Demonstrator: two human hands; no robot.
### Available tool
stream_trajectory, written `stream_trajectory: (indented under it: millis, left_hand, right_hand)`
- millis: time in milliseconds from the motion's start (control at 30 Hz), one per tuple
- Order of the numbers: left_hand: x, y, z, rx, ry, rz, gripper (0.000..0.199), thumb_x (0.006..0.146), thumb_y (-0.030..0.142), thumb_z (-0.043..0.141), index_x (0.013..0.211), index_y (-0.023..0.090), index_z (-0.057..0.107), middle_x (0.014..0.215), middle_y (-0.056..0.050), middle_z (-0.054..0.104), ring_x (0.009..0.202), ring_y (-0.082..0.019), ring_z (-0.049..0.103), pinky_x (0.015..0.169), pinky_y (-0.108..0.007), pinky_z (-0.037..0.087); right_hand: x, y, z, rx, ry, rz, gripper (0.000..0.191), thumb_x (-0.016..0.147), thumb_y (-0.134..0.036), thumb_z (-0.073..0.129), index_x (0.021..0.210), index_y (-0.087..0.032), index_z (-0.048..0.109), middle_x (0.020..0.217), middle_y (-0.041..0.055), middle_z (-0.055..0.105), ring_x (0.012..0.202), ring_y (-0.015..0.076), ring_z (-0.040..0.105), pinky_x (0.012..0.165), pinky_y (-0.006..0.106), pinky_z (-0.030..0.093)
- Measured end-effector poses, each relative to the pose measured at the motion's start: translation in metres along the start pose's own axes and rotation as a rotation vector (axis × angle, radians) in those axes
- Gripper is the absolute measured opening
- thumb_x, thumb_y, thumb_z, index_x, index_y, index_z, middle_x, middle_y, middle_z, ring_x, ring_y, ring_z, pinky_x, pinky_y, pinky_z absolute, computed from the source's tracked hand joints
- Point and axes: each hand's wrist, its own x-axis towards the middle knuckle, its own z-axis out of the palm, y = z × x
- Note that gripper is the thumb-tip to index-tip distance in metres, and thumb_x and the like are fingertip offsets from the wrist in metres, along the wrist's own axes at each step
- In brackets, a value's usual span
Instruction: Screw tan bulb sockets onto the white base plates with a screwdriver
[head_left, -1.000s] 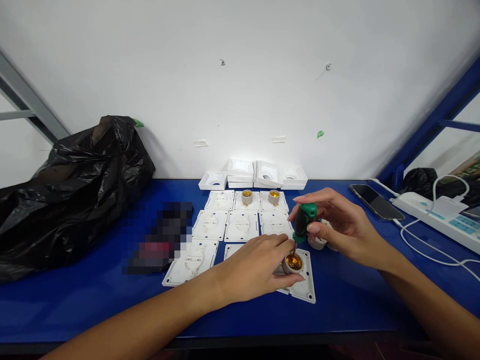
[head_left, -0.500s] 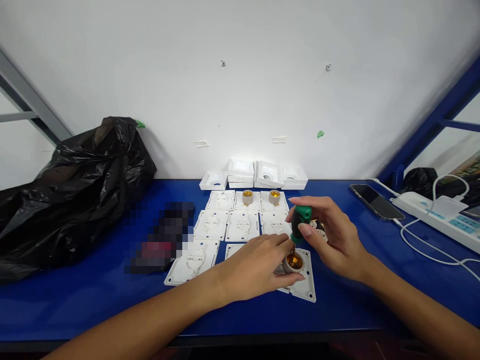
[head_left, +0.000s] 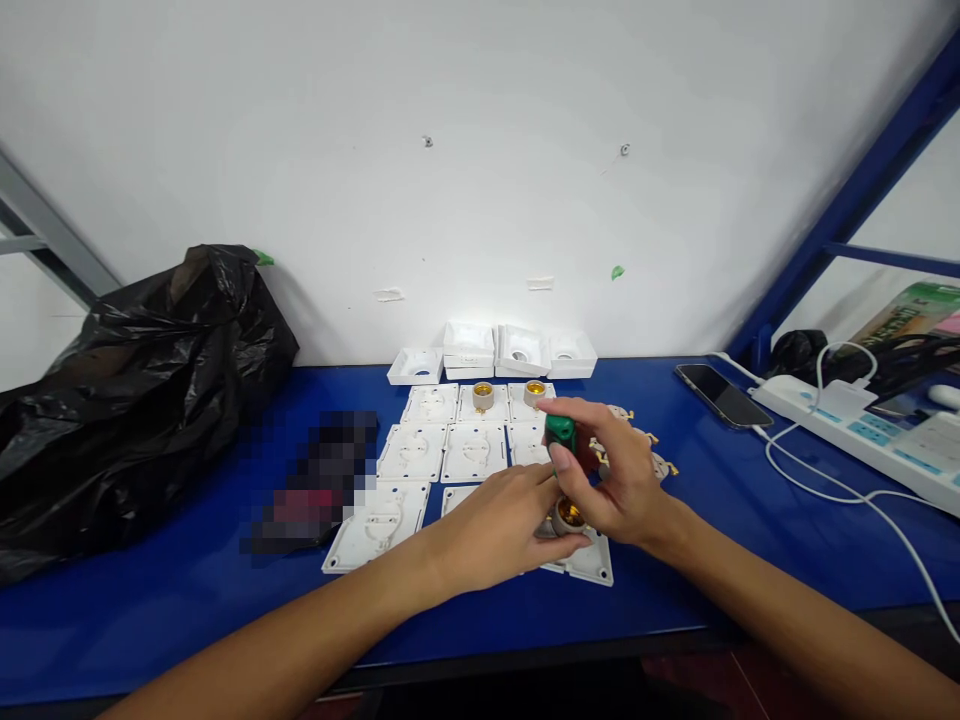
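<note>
My right hand (head_left: 611, 475) is closed around the green and black handle of a screwdriver (head_left: 560, 432), held over the front right of the plates. My left hand (head_left: 502, 530) grips a round lamp socket (head_left: 570, 515) with a gold inside, on a white plate (head_left: 592, 560). The screwdriver's tip is hidden behind my fingers. Behind my hands lie rows of white square plates (head_left: 474, 453). Two in the back row carry sockets, one in the middle (head_left: 483, 396) and one at the right (head_left: 535, 392).
White square covers (head_left: 469, 345) stand stacked against the wall. Several loose sockets (head_left: 660, 466) lie right of my right hand. Farther right are a phone (head_left: 724, 396), a power strip (head_left: 862, 430) and white cables. A black bag (head_left: 172, 370) fills the left side.
The view has shifted a little to the right. My right hand and the screwdriver have tilted and come closer to my left hand, which still holds the socket. More loose sockets show.
</note>
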Motion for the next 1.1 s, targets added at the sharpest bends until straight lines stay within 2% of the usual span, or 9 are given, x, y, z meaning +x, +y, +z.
stream_trajectory:
  millis: [100, 233, 367, 533, 600, 667, 867, 1033, 1100]
  left_hand:
    - [0.000, 0.001, 0.001, -0.021, 0.014, -0.013, 0.022, 0.097, 0.036, 0.068, 0.111, 0.020, 0.063, 0.110, -0.008, 0.073, 0.096, -0.027, 0.071, 0.081, -0.037, 0.056]
    - [0.000, 0.001, 0.003, 0.021, 0.026, -0.073, 0.027, 0.095, 0.045, 0.069, 0.097, 0.019, 0.064, 0.092, -0.006, 0.073, 0.085, -0.026, 0.071, 0.072, -0.035, 0.056]
    - [0.000, -0.001, 0.004, 0.047, 0.046, -0.063, 0.028, 0.095, 0.046, 0.069, 0.099, 0.019, 0.065, 0.097, -0.007, 0.073, 0.090, -0.027, 0.070, 0.078, -0.037, 0.056]
    - [0.000, 0.000, 0.005, 0.063, 0.074, -0.066, 0.031, 0.093, 0.043, 0.072, 0.112, 0.021, 0.062, 0.106, -0.007, 0.072, 0.089, -0.026, 0.070, 0.077, -0.038, 0.056]
    - [0.000, 0.000, 0.005, 0.079, 0.062, -0.073, 0.032, 0.093, 0.044, 0.072, 0.113, 0.021, 0.062, 0.107, -0.007, 0.071, 0.090, -0.026, 0.069, 0.077, -0.038, 0.055]
    - [0.001, 0.000, 0.004, 0.084, 0.040, -0.076, 0.031, 0.094, 0.044, 0.071, 0.111, 0.020, 0.062, 0.106, -0.007, 0.071, 0.088, -0.025, 0.068, 0.076, -0.037, 0.054]
    - [0.001, -0.001, 0.005, 0.077, 0.057, -0.077, 0.027, 0.093, 0.043, 0.072, 0.099, 0.020, 0.060, 0.096, -0.006, 0.070, 0.079, -0.023, 0.066, 0.067, -0.033, 0.050]
    - [0.001, -0.001, 0.005, 0.068, 0.053, -0.046, 0.029, 0.093, 0.040, 0.072, 0.111, 0.021, 0.060, 0.105, -0.006, 0.071, 0.088, -0.025, 0.069, 0.075, -0.036, 0.052]
    - [0.001, -0.002, 0.005, 0.076, 0.046, -0.049, 0.029, 0.093, 0.040, 0.072, 0.110, 0.021, 0.060, 0.103, -0.006, 0.070, 0.088, -0.025, 0.069, 0.075, -0.035, 0.052]
  right_hand:
    - [0.003, 0.002, 0.005, -0.024, 0.009, -0.070, 0.041, 0.095, -0.018, 0.053, 0.135, -0.025, 0.051, 0.090, 0.0006, 0.071, 0.055, 0.0122, 0.056, 0.050, 0.029, 0.046]
    - [0.014, 0.011, 0.009, -0.089, 0.008, -0.217, 0.042, 0.091, -0.018, 0.054, 0.132, -0.025, 0.053, 0.077, -0.0023, 0.068, 0.051, 0.0128, 0.056, 0.049, 0.030, 0.047]
    - [0.020, 0.017, 0.007, -0.083, 0.085, -0.347, 0.037, 0.089, -0.020, 0.055, 0.125, -0.026, 0.057, 0.069, -0.0038, 0.066, 0.049, 0.0141, 0.057, 0.047, 0.030, 0.048]
    - [0.006, 0.019, 0.004, 0.041, 0.136, -0.187, 0.033, 0.094, -0.021, 0.055, 0.126, -0.027, 0.057, 0.079, -0.0013, 0.070, 0.049, 0.0126, 0.055, 0.048, 0.030, 0.048]
    - [0.000, 0.019, 0.003, 0.120, 0.196, -0.117, 0.029, 0.095, -0.022, 0.055, 0.124, -0.026, 0.059, 0.082, -0.0002, 0.068, 0.053, 0.0125, 0.056, 0.049, 0.030, 0.045]
    - [-0.003, 0.019, 0.002, 0.187, 0.196, -0.071, 0.027, 0.097, -0.022, 0.054, 0.122, -0.025, 0.061, 0.078, -0.0005, 0.064, 0.056, 0.0133, 0.056, 0.050, 0.030, 0.044]
    - [0.002, 0.015, -0.002, 0.309, 0.061, 0.008, 0.029, 0.102, -0.021, 0.046, 0.124, -0.024, 0.064, 0.083, 0.0018, 0.067, 0.062, 0.0138, 0.058, 0.057, 0.032, 0.049]
    - [0.007, 0.014, 0.000, 0.292, 0.097, -0.013, 0.026, 0.099, -0.021, 0.050, 0.121, -0.023, 0.066, 0.083, 0.0022, 0.065, 0.063, 0.0143, 0.056, 0.056, 0.031, 0.048]
    - [0.006, 0.015, 0.001, 0.274, 0.128, -0.025, 0.027, 0.098, -0.021, 0.052, 0.122, -0.023, 0.065, 0.080, 0.0015, 0.063, 0.061, 0.0146, 0.053, 0.056, 0.031, 0.046]
